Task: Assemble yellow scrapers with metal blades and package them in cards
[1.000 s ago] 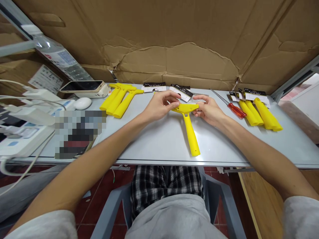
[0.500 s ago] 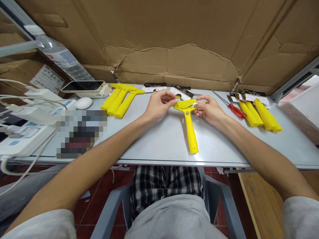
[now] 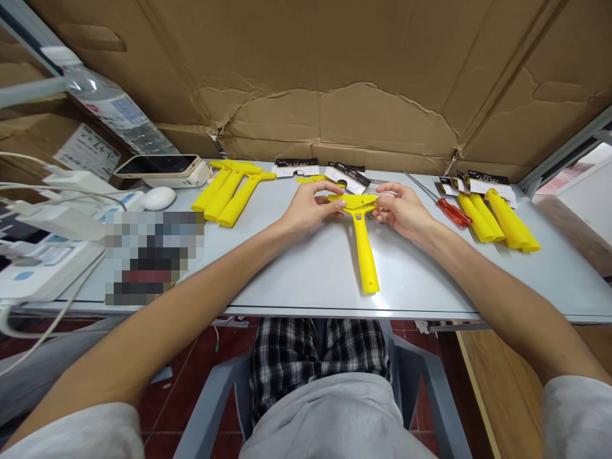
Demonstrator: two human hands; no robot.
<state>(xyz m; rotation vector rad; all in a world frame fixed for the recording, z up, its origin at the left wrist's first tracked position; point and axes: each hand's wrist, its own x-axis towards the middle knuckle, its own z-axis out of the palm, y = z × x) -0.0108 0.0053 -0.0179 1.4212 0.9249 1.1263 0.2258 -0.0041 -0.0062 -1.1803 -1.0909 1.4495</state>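
Observation:
A yellow T-shaped scraper (image 3: 365, 255) lies between my hands, its head pointing away from me and its handle towards the table's near edge. My left hand (image 3: 313, 205) pinches the left end of the head between thumb and fingers. On the opposite side, my right hand (image 3: 400, 207) is closed at the right end of the head, its fingertips partly hiding that end. Just behind the head lie black-and-white printed cards (image 3: 348, 176). Part of another yellow piece (image 3: 310, 180) shows behind my left hand.
Several yellow scrapers (image 3: 239, 191) lie at the left, and several yellow handles (image 3: 509, 220) with cards at the right. A red-handled screwdriver (image 3: 454, 212) rests near my right hand. Phone (image 3: 160, 166), mouse (image 3: 159, 198), power strip (image 3: 52, 271) and bottle (image 3: 115, 111) occupy the left. Cardboard (image 3: 335, 76) stands behind.
My left hand has shifted slightly down along with the left end of the scraper's head. The yellow plate on the head now sits lower and flatter. My right hand stays nearly where it was.

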